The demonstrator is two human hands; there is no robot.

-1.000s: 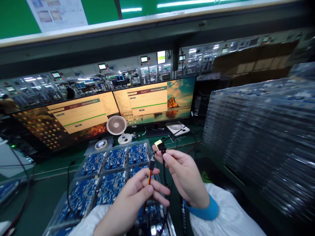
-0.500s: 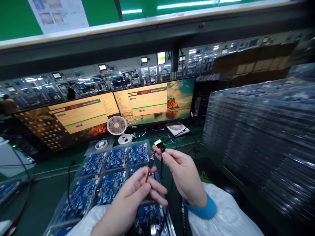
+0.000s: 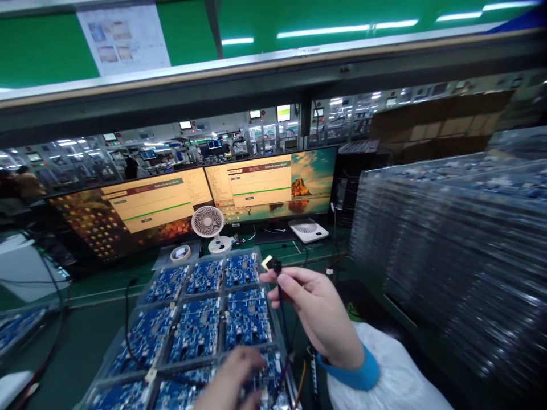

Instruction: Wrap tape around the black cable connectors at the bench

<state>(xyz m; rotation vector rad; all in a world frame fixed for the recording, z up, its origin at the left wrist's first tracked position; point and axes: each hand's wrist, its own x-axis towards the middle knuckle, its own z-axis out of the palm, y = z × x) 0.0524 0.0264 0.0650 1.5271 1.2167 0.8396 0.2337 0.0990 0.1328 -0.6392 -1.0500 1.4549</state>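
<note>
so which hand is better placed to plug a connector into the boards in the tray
Right. The right hand pinches the black connector just above the blue boards. The left hand rests low on the tray; I see no plug in it.

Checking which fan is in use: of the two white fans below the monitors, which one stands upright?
The left fan, upright on its stand with its round grille facing forward; the right fan lies flat on the bench.

hands: my left hand [image 3: 233, 378] and right hand [image 3: 318, 316] are both bare, no gloves, rings or watch showing | right arm: loose white sleeve [image 3: 384, 373], a little crumpled, ending in a snug bright blue cuff [image 3: 356, 367] at my wrist | left arm: wrist and sleeve out of view
</note>
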